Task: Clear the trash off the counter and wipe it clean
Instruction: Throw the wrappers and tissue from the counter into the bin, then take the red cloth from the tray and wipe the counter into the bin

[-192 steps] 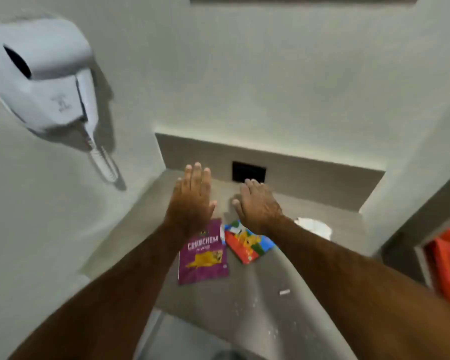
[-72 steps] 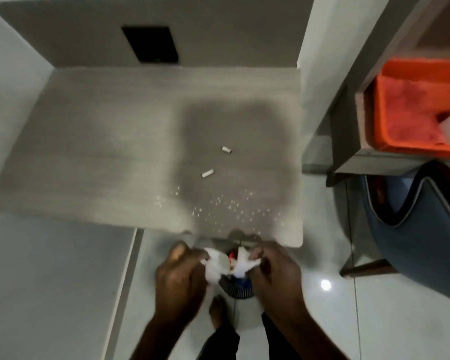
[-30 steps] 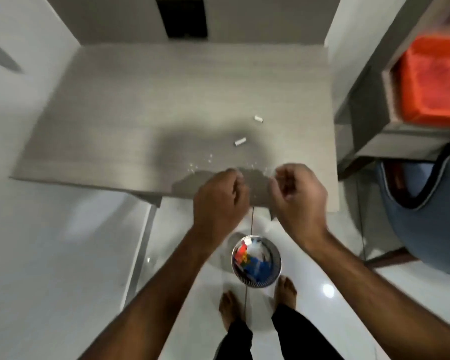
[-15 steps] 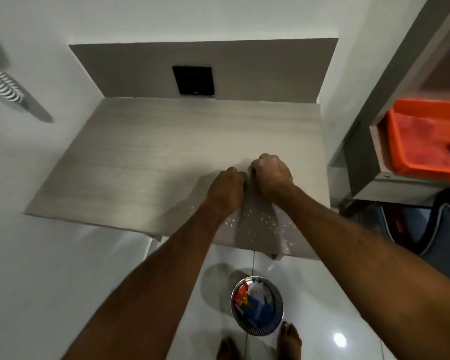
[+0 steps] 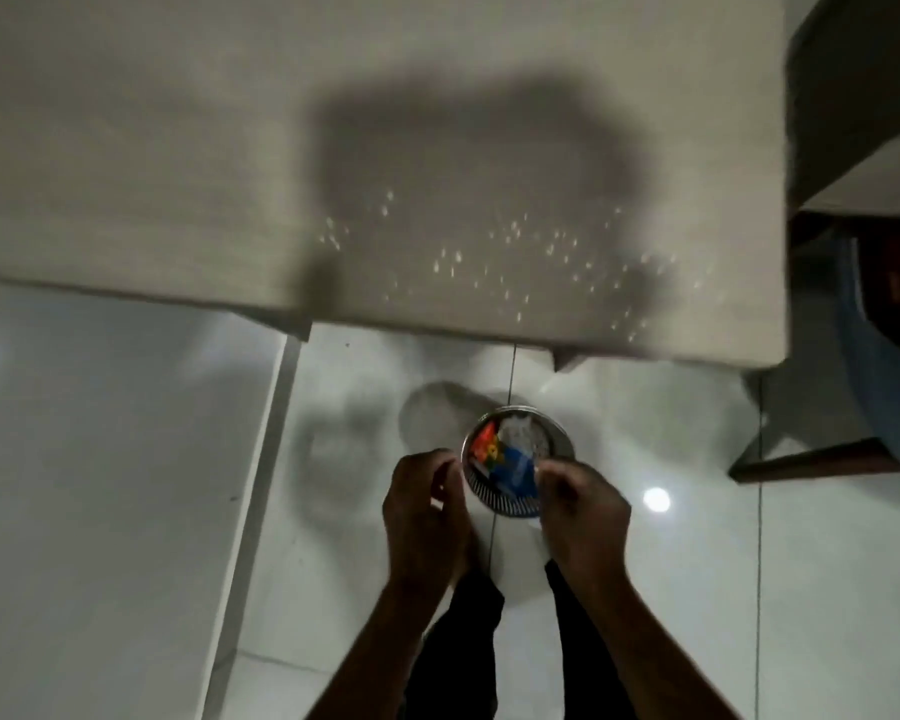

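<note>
Both hands, left hand (image 5: 423,504) and right hand (image 5: 579,504), hover curled over the bin (image 5: 519,462); contents unclear. Release low, then wipe crumbs (image 5: 494,262) at counter (image 5: 178,174) front edge.

Looking down, I saw the left hand (image 5: 423,504) and right hand (image 5: 579,506), fingers curled, held over a round metal bin (image 5: 518,462) on the white floor (image 5: 126,511). Colourful wrappers (image 5: 494,454) lay inside it. White crumbs (image 5: 489,262) were scattered over the grey counter (image 5: 178,174) near its front edge.
</note>
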Motion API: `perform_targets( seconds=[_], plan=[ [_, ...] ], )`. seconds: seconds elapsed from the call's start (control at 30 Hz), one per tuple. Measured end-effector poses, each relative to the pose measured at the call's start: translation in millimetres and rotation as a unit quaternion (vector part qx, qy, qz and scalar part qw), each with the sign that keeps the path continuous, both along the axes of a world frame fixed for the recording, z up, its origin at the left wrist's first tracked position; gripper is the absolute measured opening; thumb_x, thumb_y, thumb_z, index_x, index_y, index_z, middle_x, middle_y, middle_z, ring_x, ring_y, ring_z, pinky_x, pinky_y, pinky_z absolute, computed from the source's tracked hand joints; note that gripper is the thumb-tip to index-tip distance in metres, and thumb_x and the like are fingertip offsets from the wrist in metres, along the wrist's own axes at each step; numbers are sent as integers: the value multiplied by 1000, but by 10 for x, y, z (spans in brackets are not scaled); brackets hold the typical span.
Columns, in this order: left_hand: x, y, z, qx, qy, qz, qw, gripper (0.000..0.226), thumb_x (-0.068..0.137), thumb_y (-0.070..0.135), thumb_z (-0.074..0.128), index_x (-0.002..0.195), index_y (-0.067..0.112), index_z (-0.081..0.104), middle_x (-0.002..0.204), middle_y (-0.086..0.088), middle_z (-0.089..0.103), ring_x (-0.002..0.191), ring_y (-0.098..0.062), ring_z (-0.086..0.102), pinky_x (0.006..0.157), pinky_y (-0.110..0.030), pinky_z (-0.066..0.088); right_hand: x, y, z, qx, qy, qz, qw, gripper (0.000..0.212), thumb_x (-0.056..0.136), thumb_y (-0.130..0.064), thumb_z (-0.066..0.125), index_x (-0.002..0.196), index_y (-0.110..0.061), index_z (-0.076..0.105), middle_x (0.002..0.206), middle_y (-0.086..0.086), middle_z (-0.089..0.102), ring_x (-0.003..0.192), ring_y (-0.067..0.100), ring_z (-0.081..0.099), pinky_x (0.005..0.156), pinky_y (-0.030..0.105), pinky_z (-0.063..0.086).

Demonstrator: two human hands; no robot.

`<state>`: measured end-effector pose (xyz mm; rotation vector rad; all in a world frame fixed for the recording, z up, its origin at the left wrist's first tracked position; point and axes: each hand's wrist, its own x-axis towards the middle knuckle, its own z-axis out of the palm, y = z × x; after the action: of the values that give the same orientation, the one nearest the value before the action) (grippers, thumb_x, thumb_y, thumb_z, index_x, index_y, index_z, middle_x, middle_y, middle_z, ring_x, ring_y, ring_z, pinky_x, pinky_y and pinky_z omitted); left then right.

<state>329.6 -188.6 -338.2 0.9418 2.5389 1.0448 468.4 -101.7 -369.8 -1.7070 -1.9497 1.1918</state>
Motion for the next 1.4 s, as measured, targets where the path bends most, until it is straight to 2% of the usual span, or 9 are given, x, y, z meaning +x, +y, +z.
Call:
perform_targets(
  seconds=[0.2, 0.43, 0.57, 0.63, 0.73, 0.97, 1.17, 1.27, 1.4],
  plan=[
    [139, 240, -1284, -141, -81, -76, 984, 12, 88, 10, 66, 93, 9, 77, 91, -12, 77, 85, -26, 69, 76, -28, 52, 64, 39, -1604, -127, -210, 91, 965, 43, 81, -61, 36, 105, -41, 66, 100, 1, 77, 94, 27, 72, 86, 39, 58],
    [8, 474, -1834, -194, -61, -195, 959, 21, 90, 5, 56, 73, 0, 66, 73, -21, 69, 64, -30, 60, 60, -36, 50, 103, 259, -2061, -135, -193, 59, 970, 20, 86, -16, 58, 89, -17, 78, 97, 11, 76, 93, 31, 70, 78, 28, 50],
    [46, 518, -1267, -120, -22, -226, 966, 22, 97, 10, 54, 103, 0, 73, 87, -14, 76, 76, -25, 72, 71, -31, 61, 167, 424, -1504, -89, -107, -3, 990, 20, 88, -10, 59, 83, -15, 78, 85, 1, 77, 83, 20, 71, 61, 9, 42],
    [99, 562, -737, -55, -32, -248, 967, 30, 102, 14, 48, 120, 2, 69, 101, -10, 78, 88, -17, 73, 81, -25, 61, 188, 425, -979, -61, -9, -31, 998, 22, 96, -11, 57, 91, -15, 79, 87, 0, 78, 81, 15, 73, 64, 1, 46],
    [180, 614, 216, 68, 1, -296, 953, 38, 103, 20, 42, 116, -3, 70, 108, -14, 77, 99, -20, 72, 90, -30, 59, 248, 457, 53, -4, 55, -4, 998, 33, 91, -9, 49, 105, -24, 76, 98, -7, 76, 86, 6, 72, 76, 20, 58],
    [73, 1681, 1885, 228, 173, -357, 889, 43, 103, 19, 39, 118, -11, 65, 115, -24, 72, 109, -29, 68, 100, -34, 54, 241, 957, 1939, 261, 194, 40, 945, 39, 80, 0, 53, 109, -18, 73, 105, -12, 72, 103, -12, 62, 90, 4, 44],
    [-122, 3389, 2210, 72, 194, -317, 926, 55, 103, 26, 35, 140, -13, 45, 144, -31, 50, 137, -40, 48, 117, -46, 39, 168, 2506, 2635, 370, 85, -30, 924, 28, 81, 12, 66, 103, -4, 77, 101, 11, 78, 90, 24, 74, 88, 16, 45],
    [-190, 3884, 1877, -83, 185, -322, 925, 56, 104, 28, 36, 146, -9, 36, 154, -30, 36, 146, -40, 32, 122, -45, 26, 225, 3186, 2676, 348, 77, -54, 933, 30, 84, 8, 61, 106, -5, 77, 104, 13, 78, 93, 27, 74, 88, 28, 52],
    [-197, 4037, 1417, -172, 265, -300, 900, 72, 95, 45, 32, 150, -2, 31, 160, -23, 29, 149, -39, 24, 122, -49, 25, 420, 3975, 2570, 308, 58, -84, 946, 26, 88, -4, 57, 102, -15, 77, 94, 10, 78, 82, 21, 71, 80, 25, 53]
  ],
)
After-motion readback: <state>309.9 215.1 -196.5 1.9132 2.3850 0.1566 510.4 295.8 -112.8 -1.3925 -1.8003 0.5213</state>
